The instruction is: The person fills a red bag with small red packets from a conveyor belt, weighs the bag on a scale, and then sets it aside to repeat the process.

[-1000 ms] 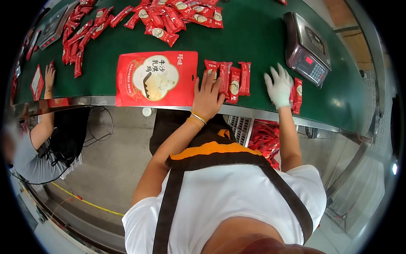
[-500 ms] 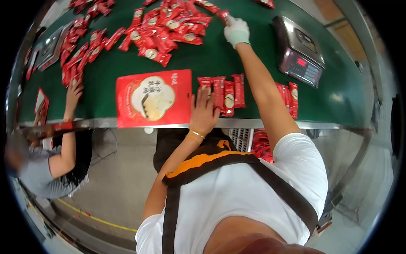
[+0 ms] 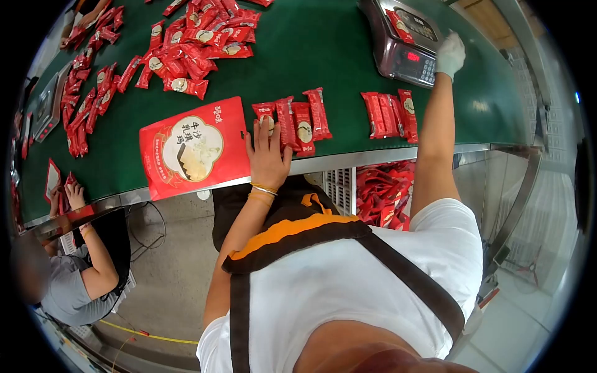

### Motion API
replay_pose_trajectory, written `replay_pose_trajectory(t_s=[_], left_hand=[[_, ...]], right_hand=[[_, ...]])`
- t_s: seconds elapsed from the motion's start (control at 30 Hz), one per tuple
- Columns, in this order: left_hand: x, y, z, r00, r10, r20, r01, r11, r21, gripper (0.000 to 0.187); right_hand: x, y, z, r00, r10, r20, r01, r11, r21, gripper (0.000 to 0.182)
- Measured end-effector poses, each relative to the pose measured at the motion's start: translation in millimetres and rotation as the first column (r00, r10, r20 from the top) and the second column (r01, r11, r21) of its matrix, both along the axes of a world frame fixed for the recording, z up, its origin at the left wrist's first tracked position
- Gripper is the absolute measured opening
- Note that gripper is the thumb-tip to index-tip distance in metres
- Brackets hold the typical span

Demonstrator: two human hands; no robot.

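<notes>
My left hand point(image 3: 268, 158) lies flat with fingers stretched over the leftmost of several red snack packets point(image 3: 303, 129) lined up near the table edge. Beside it rests a large red printed pouch point(image 3: 193, 149). My right hand point(image 3: 450, 55), in a white glove, is just right of a digital scale point(image 3: 398, 53); its fingers look loosely bent and no packet shows in them. A single snack packet point(image 3: 399, 26) lies on the scale's metal plate. Another row of packets point(image 3: 390, 115) sits between the scale and the table edge.
A heap of red packets point(image 3: 189, 53) covers the back of the green table point(image 3: 339, 68). At left, a co-worker point(image 3: 84, 273) handles a red pouch near a second scale point(image 3: 51, 102). Below the edge stands a crate point(image 3: 339, 189) beside many red wrappers point(image 3: 384, 194).
My right hand has moved right from the back of the table to beside the scale. The packet it gripped now lies on the scale. My left hand stays on the row; the view has shifted.
</notes>
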State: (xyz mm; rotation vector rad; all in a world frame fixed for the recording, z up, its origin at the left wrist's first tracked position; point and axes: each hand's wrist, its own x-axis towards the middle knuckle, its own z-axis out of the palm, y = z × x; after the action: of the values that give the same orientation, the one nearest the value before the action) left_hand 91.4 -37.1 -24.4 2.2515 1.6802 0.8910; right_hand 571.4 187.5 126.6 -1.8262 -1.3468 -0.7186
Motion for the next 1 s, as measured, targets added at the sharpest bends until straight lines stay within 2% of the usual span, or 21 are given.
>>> replay_pose_trajectory(t_s=[0.03, 0.07, 0.1, 0.17, 0.33, 0.43, 0.5, 0.57, 0.63, 0.7, 0.73, 0.77, 0.83, 0.87, 0.9, 0.97, 1.0], left_hand=[[0, 0, 0, 1.000, -0.005, 0.000, 0.005, 1.000, -0.002, 0.054], [0, 0, 0, 1.000, -0.006, -0.008, 0.006, 1.000, -0.004, 0.054], [0, 0, 0, 1.000, -0.007, -0.016, 0.007, 1.000, -0.005, 0.054], [1, 0, 0, 1.000, -0.012, -0.019, 0.011, 1.000, -0.008, 0.054], [1, -1, 1, 0.999, -0.011, -0.031, 0.010, 1.000, -0.018, 0.057], [1, 0, 2, 0.999, -0.009, -0.033, 0.008, 1.000, -0.023, 0.058], [1, 0, 1, 1.000, -0.008, -0.029, 0.008, 1.000, -0.010, 0.054], [1, 0, 1, 1.000, -0.004, -0.027, 0.004, 1.000, -0.011, 0.054], [2, 0, 1, 1.000, 0.002, -0.027, -0.003, 1.000, -0.013, 0.053], [2, 0, -1, 1.000, 0.010, -0.021, -0.010, 1.000, -0.015, 0.053], [2, 0, 0, 0.999, 0.013, -0.034, -0.014, 1.000, -0.010, 0.053], [1, 0, -1, 0.999, 0.017, -0.039, -0.016, 1.000, 0.006, 0.053], [-1, 0, -3, 1.000, 0.014, -0.010, -0.013, 1.000, 0.014, 0.055], [-1, -1, -3, 0.999, 0.034, -0.012, -0.034, 0.999, 0.005, 0.055], [-1, -1, -2, 1.000, 0.028, -0.003, -0.028, 1.000, 0.000, 0.055], [-2, -2, -3, 0.999, 0.049, 0.003, -0.049, 0.999, 0.000, 0.056], [-2, -2, -5, 0.999, 0.030, 0.016, -0.030, 1.000, -0.004, 0.057]], right_hand=[[7, -8, 4, 0.997, -0.057, -0.050, 0.057, 0.998, 0.002, 0.040], [12, -13, 9, 0.963, -0.231, -0.140, 0.216, 0.970, -0.115, 0.045], [14, -20, 10, 0.961, -0.238, -0.140, 0.222, 0.968, -0.115, 0.045], [1, -40, 14, 0.895, -0.228, -0.383, 0.235, 0.972, -0.031, 0.050], [20, -40, 6, 0.904, -0.251, -0.345, 0.252, 0.967, -0.044, 0.053], [18, -24, 9, 0.859, -0.294, -0.419, 0.262, 0.956, -0.134, 0.055], [35, 0, -5, 0.948, -0.152, -0.279, 0.132, 0.987, -0.088, 0.057], [3, 15, 1, 0.934, 0.040, -0.356, -0.056, 0.998, -0.033, 0.056], [-19, 43, -16, 0.968, 0.139, -0.210, -0.165, 0.980, -0.109, 0.060], [-33, 65, -46, 0.965, 0.250, -0.072, -0.260, 0.909, -0.325, 0.061], [-31, 84, -74, 0.976, 0.208, -0.063, -0.213, 0.857, -0.468, 0.055], [-57, 81, -73, 0.969, 0.235, -0.076, -0.242, 0.848, -0.472, 0.055], [-105, 57, -68, 0.915, 0.368, -0.168, -0.403, 0.788, -0.465, 0.051], [-141, 25, -70, 0.888, 0.459, 0.021, -0.428, 0.844, -0.324, 0.050], [-178, -17, -62, 0.883, 0.464, 0.070, -0.429, 0.859, -0.280, 0.046], [-218, -92, -81, 0.865, 0.497, 0.065, -0.459, 0.837, -0.297, 0.051], [-230, -125, -102, 0.881, 0.472, 0.016, -0.432, 0.819, -0.378, 0.052]])
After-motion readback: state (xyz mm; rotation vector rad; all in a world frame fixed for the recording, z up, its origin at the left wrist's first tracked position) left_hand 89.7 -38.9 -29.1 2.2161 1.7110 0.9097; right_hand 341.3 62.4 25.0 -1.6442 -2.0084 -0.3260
